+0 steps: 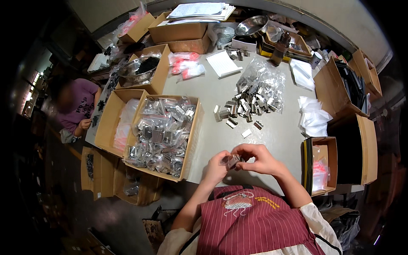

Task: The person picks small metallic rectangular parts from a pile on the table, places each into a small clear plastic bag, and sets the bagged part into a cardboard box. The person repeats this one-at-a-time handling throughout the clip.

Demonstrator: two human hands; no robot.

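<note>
The left hand [216, 169] and right hand [260, 159] pinch metal pieces [233, 161] in a closed grip, between apron [250, 219] and parts pile [245, 103]. Left of the pile, a carton [192, 139] stands on the desk [212, 140].

The hands [216, 168] [258, 159] partly hide the metal pieces [233, 160] (exact count unclear).

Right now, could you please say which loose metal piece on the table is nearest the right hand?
The pale piece, just beyond the right hand; the other loose pieces lie farther away.
</note>
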